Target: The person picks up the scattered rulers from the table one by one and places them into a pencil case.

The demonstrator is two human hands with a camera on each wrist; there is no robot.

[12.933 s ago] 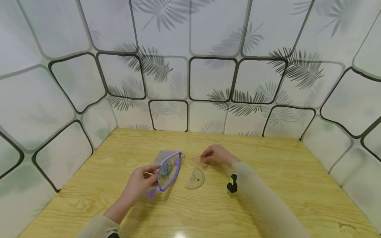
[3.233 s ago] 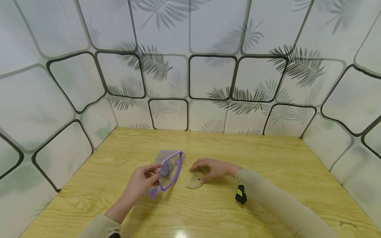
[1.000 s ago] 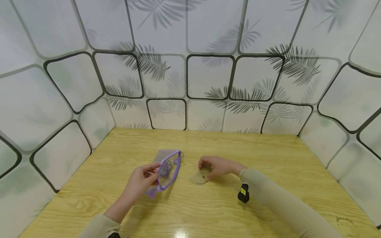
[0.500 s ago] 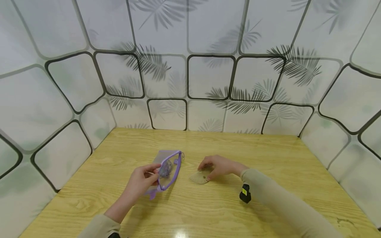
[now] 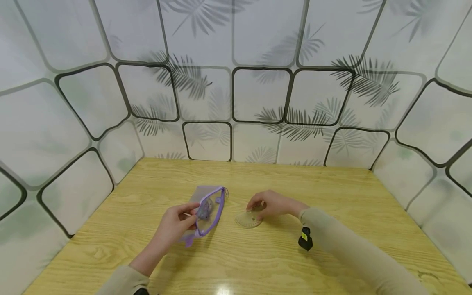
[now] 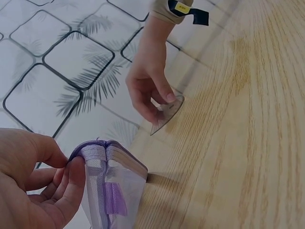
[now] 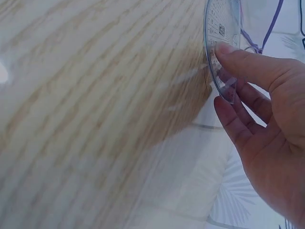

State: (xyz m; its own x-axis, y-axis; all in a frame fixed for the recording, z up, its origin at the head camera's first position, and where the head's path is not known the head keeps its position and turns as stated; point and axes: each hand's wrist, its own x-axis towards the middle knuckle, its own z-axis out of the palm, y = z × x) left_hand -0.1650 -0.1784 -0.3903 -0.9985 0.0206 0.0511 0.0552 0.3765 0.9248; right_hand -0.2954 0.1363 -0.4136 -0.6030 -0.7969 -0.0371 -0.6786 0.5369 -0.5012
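Note:
My left hand (image 5: 173,223) pinches one edge of a see-through pencil pouch (image 5: 200,193) with purple zip trim, its mouth spread apart. Small bluish-grey, clear items (image 5: 204,209) lie inside; their kind cannot be made out. To the right of the pouch, my right hand (image 5: 274,205) holds a clear half-round protractor (image 5: 246,220) between thumb and fingers. In the right wrist view the protractor (image 7: 220,21) stands tilted, thumb on its printed face, its shadow falling on the table. The left wrist view shows the pouch's purple tab (image 6: 115,199) and the protractor (image 6: 167,113) held apart from it.
The wooden table (image 5: 236,262) lies beneath both hands. A patterned wall covering (image 5: 258,94) rises behind it and at both sides. A metal ring (image 5: 226,191) hangs at the far end of the zip. A black strap piece (image 5: 305,239) hangs below the right sleeve.
Earlier, the right hand was at an orange set square, no longer seen on the table. It then reached over the flat protractor, gripped it and shifted it slightly right. The left hand stayed put.

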